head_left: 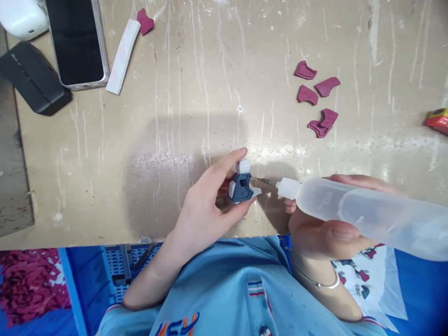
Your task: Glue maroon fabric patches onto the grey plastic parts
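Note:
Between the thumb and fingers of my left hand (210,200) is a small dark blue and white plastic part (241,187), held just above the table. My right hand (336,228) is wrapped round a translucent squeeze bottle (353,207) lying nearly level. From the bottle's white cap a thin needle tip (262,180) points left and reaches the right side of the blue part; whether it touches cannot be made out. Clear liquid seems to show inside the bottle. Beyond my right hand lie several maroon pieces (308,94) with curved cut-outs.
At the far left are a smartphone (79,42), a black box-like object (38,79) and a white case (23,16). Near them lie a white strip (122,58) and one maroon piece (145,22). Below the table edge, blue crates (89,270) hold maroon pieces (31,284) and finished-looking small parts (362,275).

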{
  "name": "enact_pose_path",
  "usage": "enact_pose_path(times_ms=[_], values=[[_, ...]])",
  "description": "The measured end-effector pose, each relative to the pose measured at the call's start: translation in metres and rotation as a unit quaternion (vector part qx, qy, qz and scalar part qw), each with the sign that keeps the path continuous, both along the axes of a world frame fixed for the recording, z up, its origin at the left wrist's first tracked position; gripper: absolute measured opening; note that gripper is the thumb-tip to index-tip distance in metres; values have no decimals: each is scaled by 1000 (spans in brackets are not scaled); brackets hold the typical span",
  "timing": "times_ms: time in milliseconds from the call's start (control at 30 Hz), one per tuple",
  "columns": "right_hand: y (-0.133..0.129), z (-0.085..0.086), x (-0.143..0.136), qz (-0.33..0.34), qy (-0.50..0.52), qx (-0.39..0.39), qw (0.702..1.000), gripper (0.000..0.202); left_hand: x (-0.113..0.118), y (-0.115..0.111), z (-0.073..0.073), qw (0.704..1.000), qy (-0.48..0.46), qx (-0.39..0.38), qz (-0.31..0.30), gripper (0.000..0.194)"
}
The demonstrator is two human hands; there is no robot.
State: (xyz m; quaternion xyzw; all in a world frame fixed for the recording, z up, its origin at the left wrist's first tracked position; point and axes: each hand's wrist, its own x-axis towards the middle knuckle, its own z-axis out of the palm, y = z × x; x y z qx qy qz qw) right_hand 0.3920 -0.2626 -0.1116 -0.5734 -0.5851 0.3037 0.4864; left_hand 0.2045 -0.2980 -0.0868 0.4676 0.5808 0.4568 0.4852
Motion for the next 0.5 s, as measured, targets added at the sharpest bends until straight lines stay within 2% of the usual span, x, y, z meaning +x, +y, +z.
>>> enact_pose_path(times_ms=[233,400,500], values=[[-7,9,2,7,-5,41,999,46,0,0,-2,1000,-7,4,-5,69],[-3,3,2,13,-15,117,993,49,0,0,0,1000,-12,-1,-9,66],[0,-1,1,23,-13,118,993,47,0,1,2,1000,-14,-5,-8,64]])
